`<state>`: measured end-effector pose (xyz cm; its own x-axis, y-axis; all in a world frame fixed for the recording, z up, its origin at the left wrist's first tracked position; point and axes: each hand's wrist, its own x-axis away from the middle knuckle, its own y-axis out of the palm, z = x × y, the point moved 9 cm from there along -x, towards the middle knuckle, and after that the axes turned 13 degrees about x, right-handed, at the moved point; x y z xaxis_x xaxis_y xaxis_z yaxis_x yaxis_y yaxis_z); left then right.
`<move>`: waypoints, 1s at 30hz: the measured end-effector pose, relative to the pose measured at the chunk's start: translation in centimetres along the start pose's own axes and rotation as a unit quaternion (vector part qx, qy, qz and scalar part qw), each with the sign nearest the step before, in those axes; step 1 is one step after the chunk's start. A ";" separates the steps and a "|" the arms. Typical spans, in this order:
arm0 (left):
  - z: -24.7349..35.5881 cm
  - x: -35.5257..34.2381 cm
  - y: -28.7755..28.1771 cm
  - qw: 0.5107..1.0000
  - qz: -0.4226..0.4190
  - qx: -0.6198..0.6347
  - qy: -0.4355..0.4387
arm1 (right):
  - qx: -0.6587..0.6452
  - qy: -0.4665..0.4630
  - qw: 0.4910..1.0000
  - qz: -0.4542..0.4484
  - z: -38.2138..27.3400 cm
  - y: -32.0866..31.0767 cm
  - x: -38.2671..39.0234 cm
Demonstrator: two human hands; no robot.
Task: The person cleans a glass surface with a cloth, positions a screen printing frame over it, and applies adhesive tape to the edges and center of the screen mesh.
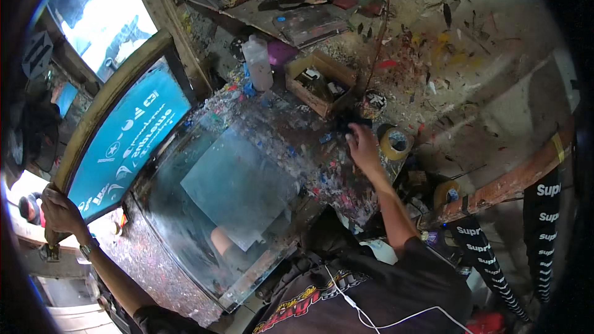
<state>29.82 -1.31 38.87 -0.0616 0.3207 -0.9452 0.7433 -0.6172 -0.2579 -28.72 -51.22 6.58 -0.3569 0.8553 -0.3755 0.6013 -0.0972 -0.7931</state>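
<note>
My left hand [64, 213] is wrapped round the near end of the wooden rim of a screen printing frame [127, 148]. The frame stands tilted up at the left, its blue mesh marked with white lettering and logos. A square, pale translucent sheet [235, 182] lies on the glass plate [167, 210] in front of me. My right hand [364, 148] reaches over the far right of the bench, its fingers bent at a small black object [354, 122]. What that object is, I cannot make out.
Beyond the plate stand a clear plastic bottle [257, 65] and an open cardboard box [318, 83] of small things. A tape roll [396, 142] sits beside my right hand. Printed black strips [486, 260] hang from a wooden beam [507, 185] at the right. A white cable [352, 303] crosses my shirt.
</note>
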 end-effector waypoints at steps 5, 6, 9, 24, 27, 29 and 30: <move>0.4 -1.1 1.5 1.000 0.011 0.007 0.010 | 0.217 -0.011 0.966 -0.142 5.7 6.9 -5.7; -0.5 -1.4 1.2 1.000 0.002 -0.002 0.012 | 0.211 -0.024 0.967 -0.144 5.4 7.8 -6.4; -1.5 -0.9 0.6 1.000 -0.027 -0.006 0.013 | 0.114 -0.088 0.974 -0.176 6.0 11.7 -9.1; 4.6 -3.8 -2.1 0.999 0.041 0.014 -0.007 | -0.598 0.318 0.734 -0.059 -4.1 8.8 -3.7; 4.7 -2.3 -2.2 0.997 -0.051 -0.027 -0.053 | -0.638 0.262 0.718 -0.100 -1.4 10.0 -3.9; 9.7 1.9 -5.0 0.998 -0.025 0.057 0.000 | -0.680 0.159 0.702 -0.138 -1.5 8.3 -4.2; 10.6 6.0 -7.1 0.993 -0.116 0.031 0.019 | -0.619 0.260 0.738 -0.070 -2.2 6.6 -3.4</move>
<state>17.15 -2.62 32.89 -0.1995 0.4855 -0.8512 0.6700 -0.5662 -0.4801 -21.93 -53.60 3.67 -0.3483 0.9238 0.1593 0.8918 0.2742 0.3598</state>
